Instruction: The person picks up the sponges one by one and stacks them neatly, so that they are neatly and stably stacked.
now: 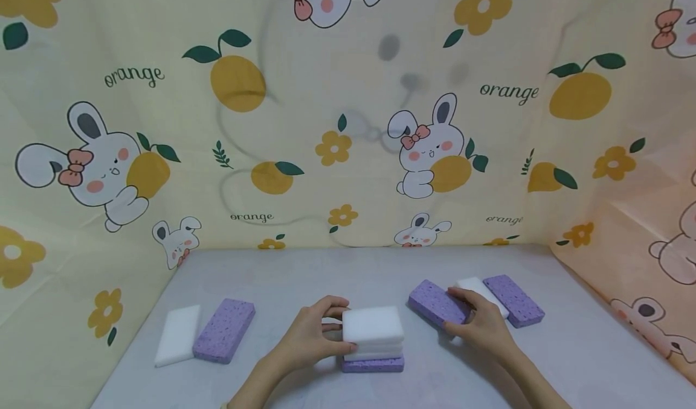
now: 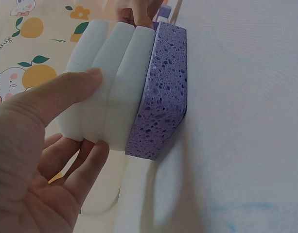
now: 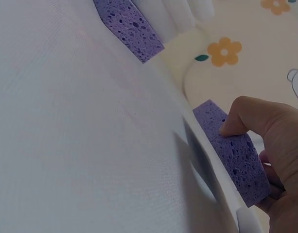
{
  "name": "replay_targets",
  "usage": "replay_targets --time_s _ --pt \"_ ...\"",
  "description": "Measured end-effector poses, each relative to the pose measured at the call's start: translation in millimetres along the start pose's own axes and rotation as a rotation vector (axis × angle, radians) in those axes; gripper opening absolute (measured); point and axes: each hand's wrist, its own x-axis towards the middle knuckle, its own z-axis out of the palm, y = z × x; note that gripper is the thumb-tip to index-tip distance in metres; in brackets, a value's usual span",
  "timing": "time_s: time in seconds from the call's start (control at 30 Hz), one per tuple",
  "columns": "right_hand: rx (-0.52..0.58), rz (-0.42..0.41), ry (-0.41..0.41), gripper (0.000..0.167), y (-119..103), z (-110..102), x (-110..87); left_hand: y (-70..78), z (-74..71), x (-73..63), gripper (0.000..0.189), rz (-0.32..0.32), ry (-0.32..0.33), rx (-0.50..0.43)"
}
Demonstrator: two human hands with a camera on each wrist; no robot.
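Observation:
Near the front middle of the table, a stack has three white sponges lying on a purple sponge. At the stack's left end, my left hand holds the white sponges, thumb on the near side and fingertips along the far side. To the right, my right hand grips another purple sponge between thumb and fingers. That sponge is tilted, with a shadow under it in the right wrist view, and part of it is hidden behind the hand.
A white sponge and a purple sponge lie side by side just behind my right hand. On the left of the table, a white sponge touches a purple sponge. A printed cloth hangs round the back and sides.

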Motion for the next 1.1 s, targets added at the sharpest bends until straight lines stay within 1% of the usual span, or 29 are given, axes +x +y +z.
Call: replay_targets --time_s 0.53,0.67,0.83,1.0,1.1 --pt "-0.032 -0.029 0.022 0.071 -0.8 1.2 -0.6 -1.6 0.8 0.1 0.068 0.001 0.0 -0.015" --pt "-0.032 -0.037 0.027 0.07 -2.3 0.8 -0.1 -0.3 0.5 0.4 0.068 -0.005 0.004 -0.008" --pt "-0.028 -0.049 0.041 0.07 -3.8 0.5 0.1 -2.2 0.7 0.8 0.068 0.004 0.007 0.002" --pt "-0.024 -0.067 0.058 0.069 -6.4 -0.1 0.0 -0.9 0.5 0.0 0.069 0.001 0.005 0.0" --pt "-0.036 -0.093 0.078 0.069 -9.8 -0.2 -1.1 -1.6 0.6 0.3 0.068 0.006 0.006 -0.002"
